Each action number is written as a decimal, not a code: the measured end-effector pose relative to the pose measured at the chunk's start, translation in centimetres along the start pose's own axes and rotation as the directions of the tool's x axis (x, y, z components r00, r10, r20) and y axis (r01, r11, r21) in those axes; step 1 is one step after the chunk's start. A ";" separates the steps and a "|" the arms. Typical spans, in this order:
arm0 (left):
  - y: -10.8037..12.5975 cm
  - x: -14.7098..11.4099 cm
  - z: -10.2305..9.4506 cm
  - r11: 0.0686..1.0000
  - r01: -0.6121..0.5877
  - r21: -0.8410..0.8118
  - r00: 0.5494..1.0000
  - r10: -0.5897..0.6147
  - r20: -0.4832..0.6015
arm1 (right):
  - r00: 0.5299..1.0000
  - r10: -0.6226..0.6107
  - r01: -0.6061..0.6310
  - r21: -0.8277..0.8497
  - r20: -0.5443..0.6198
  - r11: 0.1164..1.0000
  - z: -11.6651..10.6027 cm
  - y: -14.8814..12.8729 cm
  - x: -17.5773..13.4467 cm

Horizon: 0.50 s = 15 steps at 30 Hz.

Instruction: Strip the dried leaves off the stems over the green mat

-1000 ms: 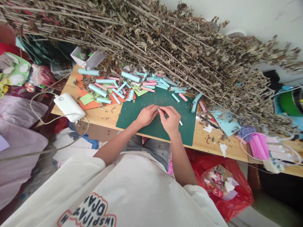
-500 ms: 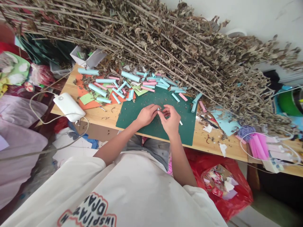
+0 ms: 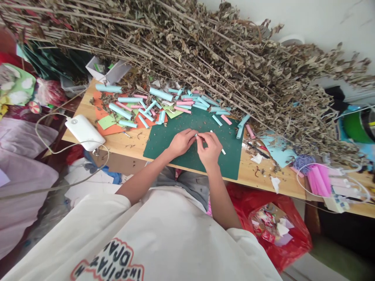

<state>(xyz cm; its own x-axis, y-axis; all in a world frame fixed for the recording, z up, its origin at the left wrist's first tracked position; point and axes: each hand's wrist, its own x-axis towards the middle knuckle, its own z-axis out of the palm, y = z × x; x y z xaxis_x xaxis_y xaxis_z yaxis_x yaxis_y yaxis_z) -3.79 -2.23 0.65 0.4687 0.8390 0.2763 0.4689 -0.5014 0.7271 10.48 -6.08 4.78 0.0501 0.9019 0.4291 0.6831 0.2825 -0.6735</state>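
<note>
Over a green mat, fingers pinch a tiny pale piece.

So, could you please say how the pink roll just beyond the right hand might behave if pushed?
The pink roll would probably roll, being cylindrical. It looks like rolled paper, so it should be light and might crease if pinched.

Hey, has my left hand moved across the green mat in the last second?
No, not noticeably: judged against the green cutting mat, your left hand stays over the same patch, fingertips at a small pale piece.
</note>
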 end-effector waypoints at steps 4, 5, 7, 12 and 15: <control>0.0 0.0 0.0 1.000 -0.001 0.005 1.000 0.001 -0.001 | 0.999 0.028 -0.027 0.033 -0.028 0.999 0.0 0.1 -0.3; 0.0 0.0 0.0 1.000 -0.002 0.008 1.000 0.002 -0.001 | 0.999 0.023 -0.023 0.035 -0.023 0.999 0.0 0.1 -0.3; 0.0 0.0 -0.1 1.000 -0.003 0.011 1.000 0.003 0.000 | 1.000 -0.015 0.015 0.027 0.003 1.000 -0.1 0.2 -0.2; 0.2 0.0 -0.2 1.000 0.007 -0.002 1.000 -0.007 0.002 | 0.997 -0.074 0.075 -0.024 0.027 0.997 0.0 0.8 -0.2; 0.3 0.0 -0.3 1.000 0.012 -0.001 1.000 -0.012 0.008 | 0.998 -0.056 0.057 -0.030 0.025 0.998 0.3 0.6 -0.2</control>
<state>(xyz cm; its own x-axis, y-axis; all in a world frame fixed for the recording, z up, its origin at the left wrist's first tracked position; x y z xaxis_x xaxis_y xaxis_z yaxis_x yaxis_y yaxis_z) -3.85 -2.29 1.08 0.4692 0.8432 0.2623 0.4735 -0.4910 0.7313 10.67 -5.94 4.10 -0.0068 0.8926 0.4509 0.7064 0.3234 -0.6296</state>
